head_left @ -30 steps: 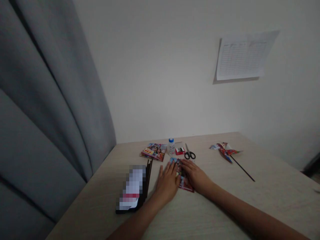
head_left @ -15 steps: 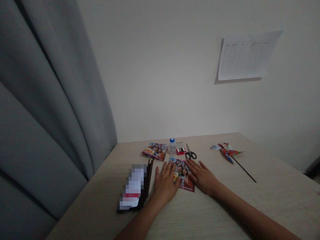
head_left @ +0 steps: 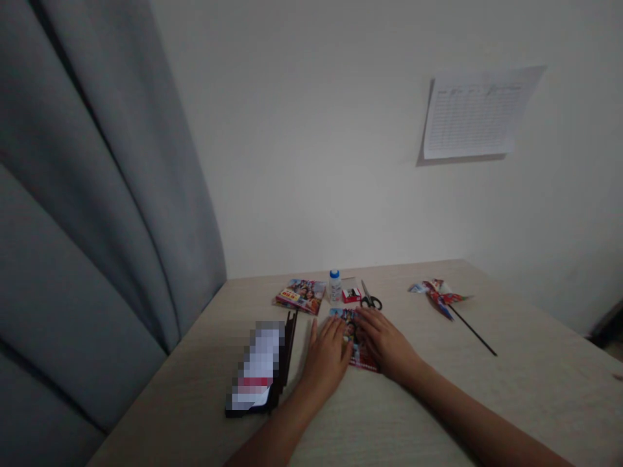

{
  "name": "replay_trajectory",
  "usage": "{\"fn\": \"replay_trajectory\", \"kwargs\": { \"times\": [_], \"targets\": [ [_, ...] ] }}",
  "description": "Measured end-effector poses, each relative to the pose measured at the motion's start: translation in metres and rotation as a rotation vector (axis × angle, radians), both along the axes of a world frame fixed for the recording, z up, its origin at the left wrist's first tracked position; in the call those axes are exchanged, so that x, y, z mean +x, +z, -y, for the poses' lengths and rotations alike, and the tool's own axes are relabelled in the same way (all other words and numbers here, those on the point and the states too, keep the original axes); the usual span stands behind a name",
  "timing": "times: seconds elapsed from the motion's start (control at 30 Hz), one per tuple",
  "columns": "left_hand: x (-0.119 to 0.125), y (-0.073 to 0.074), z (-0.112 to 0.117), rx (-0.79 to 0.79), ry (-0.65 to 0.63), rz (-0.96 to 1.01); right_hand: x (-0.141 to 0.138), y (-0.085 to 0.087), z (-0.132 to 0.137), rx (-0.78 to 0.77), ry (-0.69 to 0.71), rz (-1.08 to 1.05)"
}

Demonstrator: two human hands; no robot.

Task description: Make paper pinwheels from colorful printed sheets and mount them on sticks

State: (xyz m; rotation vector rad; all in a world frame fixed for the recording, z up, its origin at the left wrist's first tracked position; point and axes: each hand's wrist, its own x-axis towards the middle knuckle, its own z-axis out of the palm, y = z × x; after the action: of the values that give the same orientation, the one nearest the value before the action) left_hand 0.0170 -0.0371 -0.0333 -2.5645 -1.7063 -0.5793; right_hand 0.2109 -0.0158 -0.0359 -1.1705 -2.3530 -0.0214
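Observation:
A colourful printed sheet (head_left: 351, 334) lies flat on the pale wooden table (head_left: 438, 395). My left hand (head_left: 327, 359) rests flat on the sheet's left edge with its fingers stretched out. My right hand (head_left: 384, 344) lies flat over the sheet's right half, fingers extended toward the far end. Only a narrow strip of the sheet shows between the two hands.
Behind the sheet lie a stack of printed paper (head_left: 300, 295), a small glue bottle (head_left: 334, 286), a red box (head_left: 351, 295) and black scissors (head_left: 370, 299). A paper pinwheel on a dark stick (head_left: 445, 297) lies at right. Dark sticks (head_left: 288, 347) and a blurred object (head_left: 257, 366) sit left, beside a grey curtain (head_left: 87, 214).
My right hand slid left back onto the sheet, covering the picture that showed half a second ago. My left hand stayed almost still.

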Motion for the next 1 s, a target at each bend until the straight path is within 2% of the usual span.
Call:
{"fn": "replay_trajectory", "kwargs": {
  "times": [0.13,0.33,0.6,0.77,1.0],
  "targets": [
    [-0.001,-0.007,-0.002,-0.060,0.004,-0.071,-0.003,-0.003,0.001,-0.060,0.096,0.094],
    [-0.006,-0.017,-0.006,-0.103,-0.027,-0.101,0.000,-0.005,0.003,-0.208,0.113,0.141],
    [-0.016,-0.018,-0.007,-0.116,0.063,-0.129,0.009,-0.008,0.001,-0.206,0.044,0.193],
    [-0.019,-0.020,-0.008,-0.113,0.068,-0.138,0.022,-0.009,-0.004,-0.220,-0.046,0.200],
    [-0.020,-0.021,-0.009,-0.112,0.073,-0.154,0.023,-0.009,-0.005,-0.289,-0.040,0.199]
  ]
}}
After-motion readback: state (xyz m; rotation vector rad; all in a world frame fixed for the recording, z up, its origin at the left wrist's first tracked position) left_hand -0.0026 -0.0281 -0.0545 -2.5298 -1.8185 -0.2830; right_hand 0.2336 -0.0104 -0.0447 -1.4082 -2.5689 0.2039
